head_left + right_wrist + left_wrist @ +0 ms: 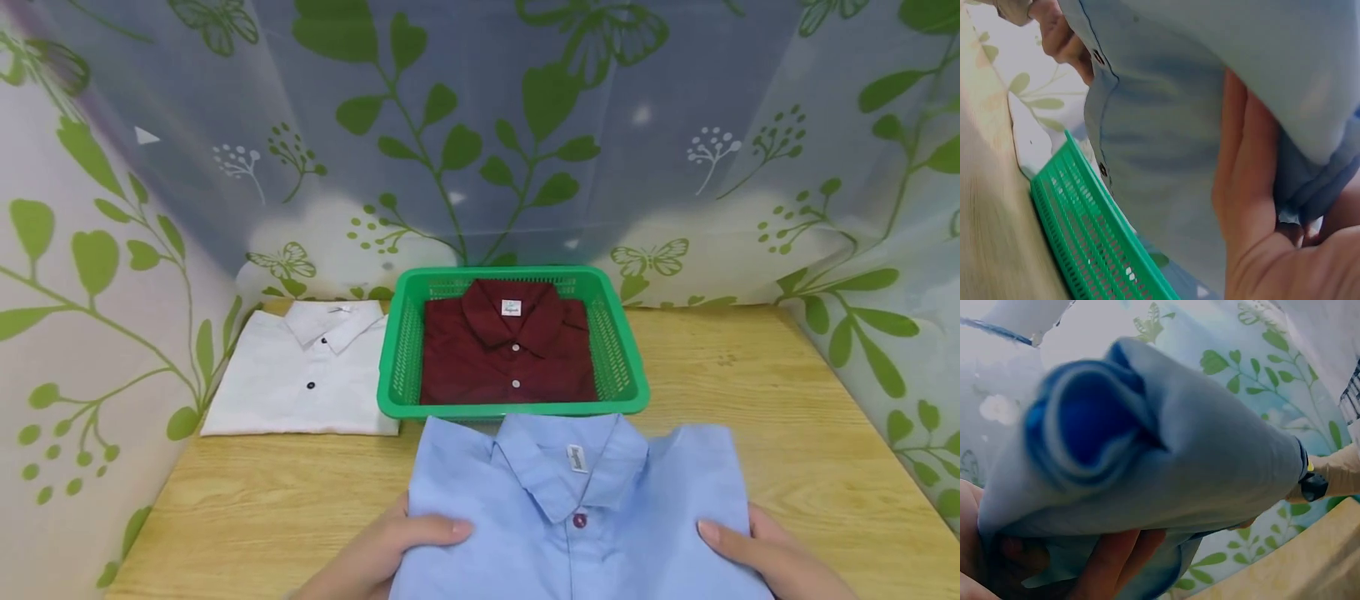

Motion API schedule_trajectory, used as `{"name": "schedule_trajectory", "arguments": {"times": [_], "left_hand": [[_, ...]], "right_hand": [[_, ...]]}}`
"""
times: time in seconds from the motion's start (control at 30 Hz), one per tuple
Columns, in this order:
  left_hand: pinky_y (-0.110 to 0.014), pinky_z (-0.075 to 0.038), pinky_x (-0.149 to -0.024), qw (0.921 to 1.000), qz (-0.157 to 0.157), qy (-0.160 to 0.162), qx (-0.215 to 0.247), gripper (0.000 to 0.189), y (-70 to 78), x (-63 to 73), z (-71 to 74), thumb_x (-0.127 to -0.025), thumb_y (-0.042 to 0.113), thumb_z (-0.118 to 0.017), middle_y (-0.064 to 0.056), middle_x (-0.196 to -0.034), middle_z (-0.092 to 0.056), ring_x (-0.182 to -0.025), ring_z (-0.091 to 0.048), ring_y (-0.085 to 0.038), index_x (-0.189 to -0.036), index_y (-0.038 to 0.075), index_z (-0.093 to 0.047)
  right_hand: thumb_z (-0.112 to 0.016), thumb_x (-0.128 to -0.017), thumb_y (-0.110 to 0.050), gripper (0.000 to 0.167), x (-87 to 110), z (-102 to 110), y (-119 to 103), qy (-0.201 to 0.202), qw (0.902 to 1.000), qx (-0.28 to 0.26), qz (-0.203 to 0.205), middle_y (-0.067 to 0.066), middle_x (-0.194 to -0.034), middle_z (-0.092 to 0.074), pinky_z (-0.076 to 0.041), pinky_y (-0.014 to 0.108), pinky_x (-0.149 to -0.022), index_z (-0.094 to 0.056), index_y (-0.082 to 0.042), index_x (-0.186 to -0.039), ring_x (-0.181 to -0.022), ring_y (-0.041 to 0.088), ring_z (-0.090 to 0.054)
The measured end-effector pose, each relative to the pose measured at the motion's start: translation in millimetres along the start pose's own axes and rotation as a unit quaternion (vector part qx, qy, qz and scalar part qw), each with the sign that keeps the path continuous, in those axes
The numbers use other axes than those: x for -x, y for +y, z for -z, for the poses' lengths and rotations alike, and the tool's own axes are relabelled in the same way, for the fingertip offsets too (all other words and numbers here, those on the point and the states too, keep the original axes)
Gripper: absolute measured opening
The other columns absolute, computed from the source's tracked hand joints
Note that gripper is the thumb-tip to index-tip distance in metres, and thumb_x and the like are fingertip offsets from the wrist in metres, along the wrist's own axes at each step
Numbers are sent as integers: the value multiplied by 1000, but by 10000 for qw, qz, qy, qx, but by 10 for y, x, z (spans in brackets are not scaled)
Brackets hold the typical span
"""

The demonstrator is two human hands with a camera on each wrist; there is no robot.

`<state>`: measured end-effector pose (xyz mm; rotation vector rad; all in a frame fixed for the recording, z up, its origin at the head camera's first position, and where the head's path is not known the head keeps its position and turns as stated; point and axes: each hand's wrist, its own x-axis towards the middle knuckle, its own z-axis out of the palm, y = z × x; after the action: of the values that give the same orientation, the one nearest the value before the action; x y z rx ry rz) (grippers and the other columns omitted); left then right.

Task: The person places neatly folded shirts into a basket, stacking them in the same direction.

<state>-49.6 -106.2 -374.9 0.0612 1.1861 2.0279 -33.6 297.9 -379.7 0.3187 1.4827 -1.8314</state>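
A folded light blue shirt (517,508), collar toward the back with a dark red button below it, is held up in front of the basket by both hands. My left hand (397,542) grips its left side, thumb on top and fingers underneath. On the opposite side my right hand (772,554) pinches the edge the same way. Loose folds of the blue shirt (1222,437) show from beneath in the left wrist view. Fingers of the right hand (1247,162) lie flat under the cloth in the right wrist view.
A green plastic basket (517,410) stands at the middle back of the wooden table (285,500), with a folded maroon shirt (472,367) inside. Left of it lies a folded white shirt (262,383). Leaf-patterned curtains (480,125) enclose the table at the back and sides.
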Motion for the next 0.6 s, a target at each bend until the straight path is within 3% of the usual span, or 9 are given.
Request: {"name": "schedule_trajectory", "arguments": {"times": [0.07,0.2,0.3,0.4,0.6], "left_hand": [[-38,-48,-97,9999,-9,104,69,44,46,31,24,-93,13,-62,-9,-123,-59,-112,-59,-22,-130,7,-39],[-37,-48,-97,9993,-41,354,82,42,160,63,77,-96,18,-61,-7,-121,-60,-111,-60,-21,-131,11,-38],[-35,-47,-96,9977,-241,596,-201,43,258,50,122,-97,20,-60,-6,-120,-59,-109,-59,-19,-132,10,-36],[-34,-48,-96,9941,-447,890,-421,44,359,10,161,-96,19,-61,-6,-119,-58,-108,-59,-18,-130,8,-37],[-34,-51,-92,9870,-733,1309,-572,46,567,-112,248,-92,17,-62,-7,-116,-59,-104,-61,-17,-130,4,-41]], "right_hand": [[-46,-106,-33,37,-22,-79,-32,-54,9998,-172,-24,8,-115,-61,-50,43,-93,-32,-13,-134,-107,27,-62],[-44,-107,-34,27,-110,-169,-136,-261,9990,-310,163,5,-116,-60,-51,41,-93,-36,-21,-129,-107,24,-62],[-42,-107,-32,21,-200,-200,-242,-265,9984,12,507,2,-115,-60,-51,40,-92,-38,-22,-125,-106,21,-61],[-44,-106,-31,25,-287,-232,-369,-4,9952,497,848,2,-114,-59,-52,40,-90,-36,-20,-126,-105,20,-61],[-49,-104,-31,33,-415,-298,-648,63,9912,706,1117,5,-116,-58,-54,43,-89,-35,-16,-129,-105,21,-62]]}}
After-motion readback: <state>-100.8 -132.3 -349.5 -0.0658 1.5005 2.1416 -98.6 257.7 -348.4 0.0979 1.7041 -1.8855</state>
